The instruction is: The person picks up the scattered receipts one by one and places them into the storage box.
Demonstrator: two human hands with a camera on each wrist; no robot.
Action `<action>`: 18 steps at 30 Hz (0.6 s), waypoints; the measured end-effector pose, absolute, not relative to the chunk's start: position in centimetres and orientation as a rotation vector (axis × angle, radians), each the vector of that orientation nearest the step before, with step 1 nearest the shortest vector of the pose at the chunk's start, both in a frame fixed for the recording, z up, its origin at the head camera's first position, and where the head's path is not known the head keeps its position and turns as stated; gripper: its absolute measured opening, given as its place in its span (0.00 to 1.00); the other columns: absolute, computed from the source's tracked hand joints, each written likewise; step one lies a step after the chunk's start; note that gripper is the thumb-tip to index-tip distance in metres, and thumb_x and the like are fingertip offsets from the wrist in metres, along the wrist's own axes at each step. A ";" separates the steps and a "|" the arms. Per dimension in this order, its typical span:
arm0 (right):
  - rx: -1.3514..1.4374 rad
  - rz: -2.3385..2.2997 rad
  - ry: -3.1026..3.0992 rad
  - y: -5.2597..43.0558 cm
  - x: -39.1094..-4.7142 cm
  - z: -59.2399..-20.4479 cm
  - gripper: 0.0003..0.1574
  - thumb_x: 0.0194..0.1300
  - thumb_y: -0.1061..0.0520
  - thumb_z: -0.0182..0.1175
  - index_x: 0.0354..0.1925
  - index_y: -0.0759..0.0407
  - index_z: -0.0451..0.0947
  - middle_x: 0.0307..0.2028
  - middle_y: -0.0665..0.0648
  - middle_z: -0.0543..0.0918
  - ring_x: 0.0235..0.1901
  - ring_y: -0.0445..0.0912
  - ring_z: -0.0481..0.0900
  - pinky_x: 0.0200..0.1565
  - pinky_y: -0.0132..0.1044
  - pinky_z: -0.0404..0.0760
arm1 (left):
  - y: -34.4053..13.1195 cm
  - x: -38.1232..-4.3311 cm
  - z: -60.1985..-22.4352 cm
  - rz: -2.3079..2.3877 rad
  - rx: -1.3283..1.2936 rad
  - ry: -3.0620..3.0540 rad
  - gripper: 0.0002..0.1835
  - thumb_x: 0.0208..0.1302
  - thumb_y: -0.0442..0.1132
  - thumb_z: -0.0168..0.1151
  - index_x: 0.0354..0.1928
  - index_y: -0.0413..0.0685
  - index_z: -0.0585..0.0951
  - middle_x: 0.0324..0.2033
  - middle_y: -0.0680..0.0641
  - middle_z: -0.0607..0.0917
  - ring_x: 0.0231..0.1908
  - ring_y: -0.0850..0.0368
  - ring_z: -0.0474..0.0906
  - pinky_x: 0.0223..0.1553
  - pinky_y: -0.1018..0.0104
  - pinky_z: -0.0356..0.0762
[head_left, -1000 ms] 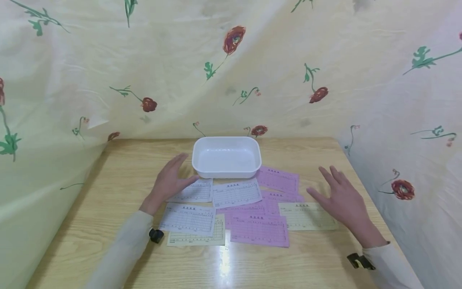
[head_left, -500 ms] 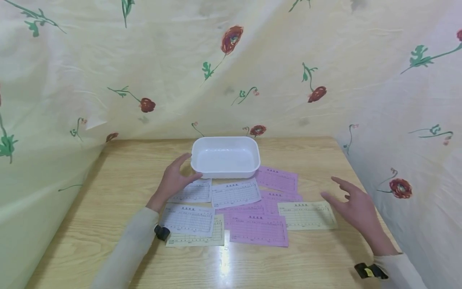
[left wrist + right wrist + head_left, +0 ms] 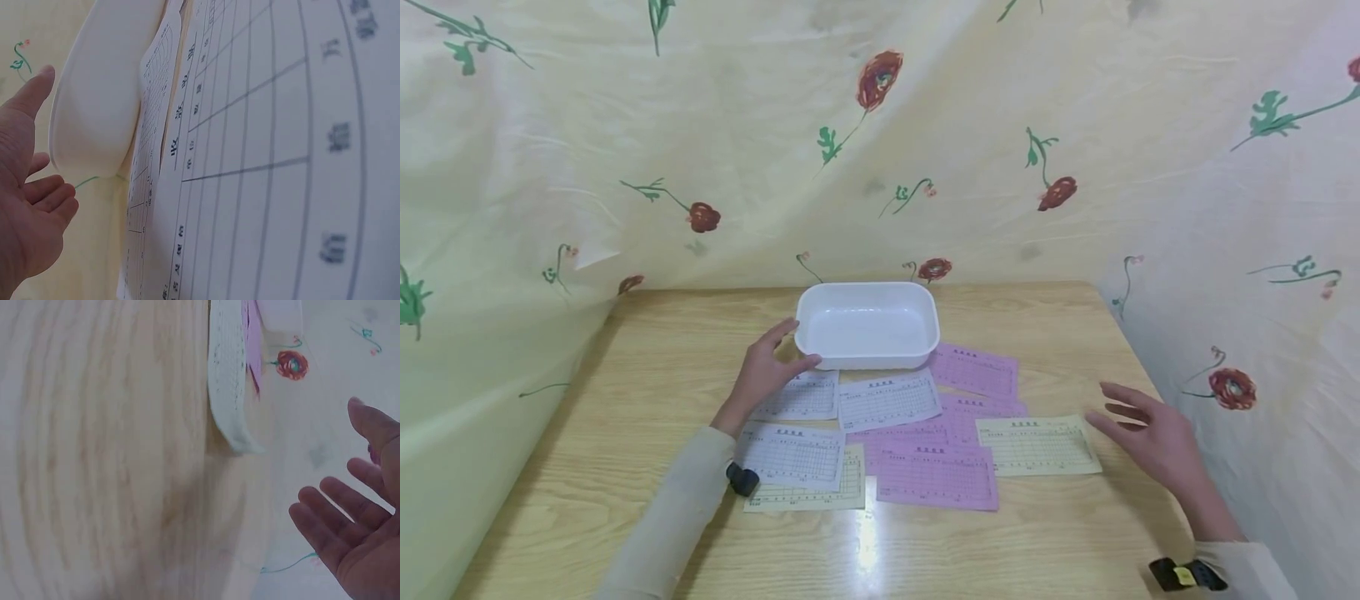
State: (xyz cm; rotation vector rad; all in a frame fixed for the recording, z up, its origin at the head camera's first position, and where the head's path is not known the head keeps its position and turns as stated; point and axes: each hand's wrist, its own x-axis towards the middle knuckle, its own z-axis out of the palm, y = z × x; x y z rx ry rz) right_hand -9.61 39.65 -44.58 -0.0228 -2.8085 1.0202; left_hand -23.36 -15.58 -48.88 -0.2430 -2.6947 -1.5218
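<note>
At the back of the table a white rectangular tray [image 3: 868,363] stands with nothing in it. My left hand [image 3: 763,367] reaches to its left end, thumb and fingers spread, fingertips right at the rim. In the left wrist view that hand [image 3: 31,200] shows loosely bent fingers beside the tray wall [image 3: 103,94]. Printed paper slips lie before the tray: white [image 3: 891,400], pink [image 3: 937,479] and pale yellow [image 3: 1037,446], several overlapping. My right hand [image 3: 1157,437] hovers right of the yellow slip, holding nothing; its fingers [image 3: 325,531] are relaxed in the right wrist view.
The wooden table [image 3: 700,321] meets a flowered cloth [image 3: 760,167] behind and at both sides. A second pale yellow slip [image 3: 805,498] lies partly under a white one [image 3: 792,454] near my left forearm. Each wrist wears a dark strap device [image 3: 742,479].
My left hand has moved right to the tray's left rim. My right hand has drawn back to the right and toward me. Tray and slips lie as before.
</note>
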 end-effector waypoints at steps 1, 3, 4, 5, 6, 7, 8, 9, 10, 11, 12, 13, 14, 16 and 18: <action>-0.018 1.032 -2.813 39.9 -9.6 -44.7 0.38 0.65 0.47 0.72 0.66 0.64 0.76 0.59 0.75 0.79 0.40 0.16 0.74 0.33 0.18 0.81 | -15.5 -23.4 -48.9 -1.523 -0.237 -2.698 0.48 0.54 0.62 0.76 0.74 0.53 0.70 0.76 0.48 0.67 0.76 0.42 0.58 0.75 0.36 0.58; -0.016 1.042 -2.821 40.2 -9.5 -44.9 0.38 0.65 0.47 0.72 0.66 0.65 0.76 0.58 0.76 0.80 0.40 0.17 0.74 0.33 0.19 0.82 | -15.4 -23.5 -48.8 -1.521 -0.230 -2.704 0.49 0.54 0.62 0.76 0.75 0.53 0.69 0.76 0.48 0.67 0.76 0.41 0.59 0.74 0.37 0.60; -0.021 1.042 -2.829 40.3 -9.5 -44.9 0.37 0.65 0.47 0.72 0.66 0.64 0.76 0.58 0.75 0.80 0.40 0.17 0.74 0.33 0.19 0.82 | -15.3 -23.5 -48.8 -1.524 -0.231 -2.704 0.49 0.54 0.62 0.76 0.75 0.53 0.69 0.76 0.48 0.67 0.76 0.42 0.59 0.74 0.37 0.60; -0.019 1.035 -2.835 40.5 -9.5 -45.0 0.37 0.65 0.47 0.72 0.65 0.64 0.76 0.58 0.75 0.80 0.40 0.17 0.74 0.33 0.19 0.82 | -15.3 -23.6 -48.8 -1.525 -0.231 -2.704 0.49 0.54 0.62 0.76 0.75 0.53 0.69 0.75 0.48 0.68 0.76 0.42 0.60 0.74 0.38 0.61; -0.017 1.029 -2.840 40.6 -9.4 -45.1 0.37 0.65 0.46 0.72 0.65 0.64 0.77 0.57 0.74 0.81 0.40 0.17 0.74 0.33 0.20 0.82 | -15.2 -23.6 -48.8 -1.525 -0.233 -2.702 0.49 0.54 0.62 0.76 0.75 0.53 0.69 0.75 0.48 0.68 0.75 0.42 0.60 0.74 0.38 0.61; -0.012 1.019 -2.847 40.7 -9.4 -45.1 0.37 0.65 0.46 0.72 0.65 0.63 0.77 0.57 0.73 0.82 0.40 0.17 0.74 0.33 0.19 0.82 | -15.2 -23.7 -48.8 -1.524 -0.234 -2.700 0.49 0.54 0.62 0.76 0.75 0.52 0.69 0.75 0.48 0.68 0.75 0.42 0.61 0.74 0.38 0.62; -0.010 1.014 -2.850 40.8 -9.4 -45.2 0.36 0.65 0.46 0.72 0.64 0.63 0.78 0.57 0.71 0.83 0.40 0.17 0.74 0.34 0.19 0.82 | -15.1 -23.7 -48.8 -1.529 -0.235 -2.697 0.49 0.54 0.62 0.76 0.74 0.52 0.70 0.75 0.48 0.69 0.75 0.42 0.61 0.74 0.38 0.62; -0.005 1.015 -2.855 40.9 -9.4 -45.3 0.36 0.64 0.46 0.72 0.64 0.62 0.79 0.56 0.68 0.84 0.39 0.17 0.75 0.34 0.19 0.82 | -15.1 -23.8 -48.8 -1.531 -0.237 -2.694 0.49 0.54 0.62 0.76 0.74 0.52 0.70 0.75 0.48 0.69 0.75 0.42 0.61 0.74 0.38 0.62; 0.002 1.015 -2.861 41.0 -9.4 -45.4 0.35 0.64 0.46 0.72 0.63 0.62 0.79 0.56 0.65 0.85 0.39 0.18 0.76 0.34 0.19 0.82 | -15.1 -23.8 -48.9 -1.533 -0.237 -2.692 0.49 0.54 0.63 0.76 0.74 0.51 0.70 0.75 0.48 0.69 0.75 0.42 0.61 0.74 0.38 0.62; 0.010 1.023 -2.865 41.1 -9.4 -45.5 0.35 0.64 0.46 0.72 0.63 0.62 0.79 0.56 0.64 0.85 0.39 0.18 0.77 0.34 0.19 0.82 | -15.1 -23.8 -48.9 -1.531 -0.236 -2.693 0.49 0.54 0.63 0.76 0.74 0.51 0.70 0.75 0.48 0.69 0.75 0.42 0.61 0.73 0.38 0.62; 0.011 1.044 -2.871 41.1 -9.3 -45.7 0.35 0.65 0.46 0.72 0.63 0.62 0.79 0.56 0.63 0.85 0.39 0.19 0.78 0.34 0.20 0.83 | -15.1 -23.8 -48.9 -1.532 -0.236 -2.692 0.49 0.54 0.63 0.76 0.74 0.51 0.70 0.75 0.48 0.69 0.75 0.42 0.61 0.73 0.38 0.62; 0.010 1.059 -2.879 41.2 -9.3 -45.8 0.35 0.65 0.46 0.72 0.64 0.62 0.79 0.57 0.63 0.85 0.40 0.20 0.79 0.35 0.20 0.83 | -15.1 -23.8 -49.0 -1.533 -0.233 -2.693 0.49 0.54 0.63 0.75 0.74 0.51 0.70 0.75 0.48 0.68 0.75 0.42 0.61 0.73 0.38 0.63; 0.008 1.075 -2.889 41.3 -9.3 -46.0 0.35 0.65 0.46 0.72 0.64 0.61 0.79 0.57 0.63 0.85 0.40 0.21 0.79 0.35 0.21 0.83 | -15.1 -23.8 -49.0 -1.535 -0.230 -2.694 0.48 0.54 0.63 0.75 0.74 0.51 0.70 0.75 0.48 0.68 0.75 0.42 0.61 0.73 0.38 0.63; 0.005 1.092 -2.909 41.3 -9.3 -46.3 0.36 0.65 0.45 0.71 0.65 0.61 0.78 0.58 0.67 0.83 0.40 0.21 0.80 0.36 0.22 0.83 | -15.1 -23.8 -49.1 -1.535 -0.223 -2.698 0.48 0.55 0.63 0.75 0.74 0.51 0.70 0.75 0.49 0.68 0.75 0.43 0.61 0.73 0.38 0.63; -0.004 1.093 -2.925 41.4 -9.4 -46.6 0.36 0.65 0.44 0.71 0.65 0.61 0.78 0.59 0.68 0.82 0.40 0.21 0.80 0.36 0.22 0.83 | -15.1 -23.8 -49.1 -1.541 -0.216 -2.700 0.47 0.56 0.62 0.75 0.74 0.52 0.70 0.75 0.49 0.67 0.75 0.43 0.61 0.73 0.39 0.63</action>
